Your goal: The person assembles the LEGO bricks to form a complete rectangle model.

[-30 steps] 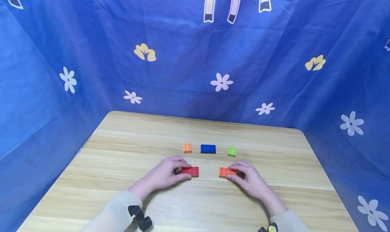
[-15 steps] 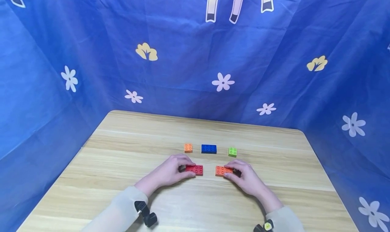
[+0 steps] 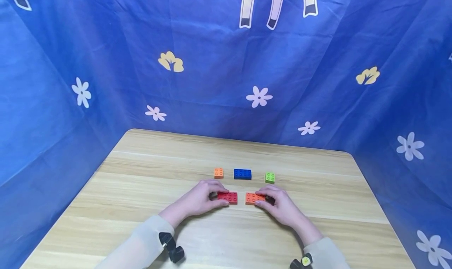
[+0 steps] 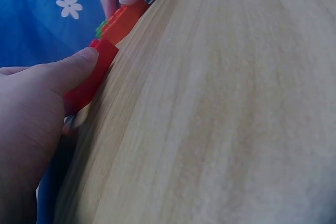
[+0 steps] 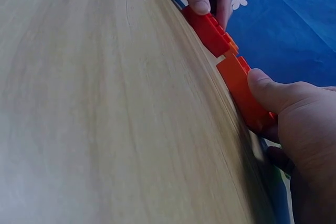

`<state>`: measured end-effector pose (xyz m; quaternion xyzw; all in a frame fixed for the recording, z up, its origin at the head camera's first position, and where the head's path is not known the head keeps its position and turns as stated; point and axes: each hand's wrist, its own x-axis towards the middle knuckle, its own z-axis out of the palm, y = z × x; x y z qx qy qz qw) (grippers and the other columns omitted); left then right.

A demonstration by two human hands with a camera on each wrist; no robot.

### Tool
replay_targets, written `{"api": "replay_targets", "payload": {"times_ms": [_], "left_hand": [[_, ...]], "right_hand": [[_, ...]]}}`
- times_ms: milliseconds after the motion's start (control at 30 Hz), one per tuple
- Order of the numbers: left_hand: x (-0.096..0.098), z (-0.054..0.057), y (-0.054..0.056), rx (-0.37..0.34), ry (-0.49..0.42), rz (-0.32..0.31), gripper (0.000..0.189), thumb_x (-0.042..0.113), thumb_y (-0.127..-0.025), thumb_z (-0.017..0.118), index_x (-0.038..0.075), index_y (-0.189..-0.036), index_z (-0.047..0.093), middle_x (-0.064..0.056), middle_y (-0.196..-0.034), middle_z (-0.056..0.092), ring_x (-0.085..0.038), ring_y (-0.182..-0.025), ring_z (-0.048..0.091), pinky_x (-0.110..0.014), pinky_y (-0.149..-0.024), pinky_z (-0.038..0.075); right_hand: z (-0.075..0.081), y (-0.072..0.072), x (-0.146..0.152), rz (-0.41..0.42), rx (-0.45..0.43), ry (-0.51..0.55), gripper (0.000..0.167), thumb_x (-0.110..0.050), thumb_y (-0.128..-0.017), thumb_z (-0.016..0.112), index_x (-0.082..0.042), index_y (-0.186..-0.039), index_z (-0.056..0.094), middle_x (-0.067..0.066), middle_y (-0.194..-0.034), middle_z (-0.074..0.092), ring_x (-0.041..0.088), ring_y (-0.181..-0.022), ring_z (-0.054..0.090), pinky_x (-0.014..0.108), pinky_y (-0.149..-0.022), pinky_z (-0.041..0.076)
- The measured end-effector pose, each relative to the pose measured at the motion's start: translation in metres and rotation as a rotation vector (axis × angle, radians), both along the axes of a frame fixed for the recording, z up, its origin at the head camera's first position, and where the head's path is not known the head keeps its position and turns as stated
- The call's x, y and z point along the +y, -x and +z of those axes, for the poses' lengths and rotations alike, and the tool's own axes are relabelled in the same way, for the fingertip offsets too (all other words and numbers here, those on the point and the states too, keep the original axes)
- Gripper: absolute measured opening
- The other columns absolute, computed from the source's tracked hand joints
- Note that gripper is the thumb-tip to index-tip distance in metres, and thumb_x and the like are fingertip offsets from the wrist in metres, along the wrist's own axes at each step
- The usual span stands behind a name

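My left hand (image 3: 197,199) pinches a red toy brick (image 3: 232,198) between thumb and fingers, studs up, on the wooden table. Facing it, my right hand (image 3: 282,207) pinches an orange toy brick (image 3: 250,198) of the same long shape, by its long sides. A narrow gap separates the two bricks' ends in the head view. The left wrist view shows the thumb against the red brick's (image 4: 94,80) near side. In the right wrist view the other thumb presses the orange brick's (image 5: 239,90) side.
Behind the hands lie a small orange brick (image 3: 218,173), a long blue brick (image 3: 242,174) and a small green brick (image 3: 270,178) in a loose row. Blue patterned cloth (image 3: 212,72) surrounds the back and sides of the table (image 3: 169,151).
The red brick has slid right with my left hand, and the orange brick left with my right hand. The gap between them has narrowed. The three bricks behind stay put.
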<state>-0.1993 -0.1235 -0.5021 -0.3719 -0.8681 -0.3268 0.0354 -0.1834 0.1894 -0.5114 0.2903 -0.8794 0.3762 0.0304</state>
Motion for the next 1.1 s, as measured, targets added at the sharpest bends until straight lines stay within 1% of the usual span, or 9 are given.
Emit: {"api": "replay_targets", "payload": {"times_ms": [167,300,467,767,933,1033,1100], "left_hand": [[0.004,0.002,0.000,0.014,-0.002,-0.001,0.041,0.046,-0.080,0.070,0.019,-0.110,0.068,0.012,-0.103,0.062,-0.004,-0.095,0.055,-0.032,-0.085,0.046],[0.007,0.001,0.002,0.018,-0.002,0.001,0.040,0.047,-0.079,0.070,0.020,-0.110,0.069,0.013,-0.102,0.062,-0.003,-0.096,0.055,-0.031,-0.085,0.045],[0.010,-0.001,0.004,0.014,-0.016,-0.004,0.039,0.047,-0.079,0.070,0.022,-0.109,0.069,0.014,-0.101,0.062,-0.004,-0.092,0.055,-0.029,-0.080,0.046],[0.010,-0.007,0.003,-0.024,-0.052,0.006,0.038,0.046,-0.078,0.071,0.023,-0.109,0.068,0.016,-0.099,0.061,-0.003,-0.084,0.054,-0.024,-0.069,0.045],[0.011,-0.008,0.002,-0.023,-0.060,0.021,0.038,0.046,-0.078,0.071,0.024,-0.109,0.068,0.017,-0.100,0.060,-0.002,-0.087,0.054,-0.025,-0.071,0.045],[0.011,-0.009,0.002,-0.032,-0.068,0.029,0.039,0.046,-0.077,0.072,0.024,-0.109,0.068,0.017,-0.099,0.061,-0.001,-0.089,0.054,-0.026,-0.074,0.046],[0.011,-0.009,0.002,-0.044,-0.071,0.034,0.040,0.046,-0.077,0.072,0.023,-0.109,0.068,0.017,-0.100,0.061,-0.002,-0.090,0.055,-0.027,-0.076,0.046]], "right_hand": [[-0.001,0.001,-0.004,-0.003,0.021,0.008,0.036,-0.036,-0.082,0.070,-0.019,-0.114,0.066,-0.014,-0.113,0.059,0.008,-0.107,0.053,0.040,-0.094,0.042],[-0.001,0.002,-0.006,0.007,0.011,0.009,0.036,-0.036,-0.083,0.069,-0.019,-0.115,0.066,-0.015,-0.113,0.059,0.007,-0.107,0.053,0.039,-0.094,0.042],[-0.001,0.003,-0.008,0.024,-0.009,0.000,0.035,-0.036,-0.084,0.067,-0.022,-0.116,0.065,-0.017,-0.111,0.058,0.005,-0.106,0.052,0.037,-0.094,0.041],[-0.001,0.003,-0.015,0.035,-0.017,0.006,0.033,-0.037,-0.085,0.067,-0.024,-0.115,0.065,-0.017,-0.110,0.059,0.004,-0.106,0.051,0.037,-0.094,0.040],[0.000,0.003,-0.016,0.029,-0.025,-0.004,0.033,-0.038,-0.085,0.066,-0.025,-0.115,0.064,-0.018,-0.110,0.058,0.004,-0.107,0.051,0.037,-0.095,0.040],[0.003,0.005,-0.015,0.035,-0.007,-0.004,0.037,-0.038,-0.085,0.066,-0.020,-0.117,0.064,-0.012,-0.114,0.059,0.008,-0.109,0.051,0.040,-0.096,0.040],[0.009,0.007,-0.014,0.019,0.000,0.002,0.039,-0.039,-0.085,0.067,-0.017,-0.118,0.064,-0.009,-0.117,0.059,0.010,-0.111,0.050,0.041,-0.097,0.038]]}}
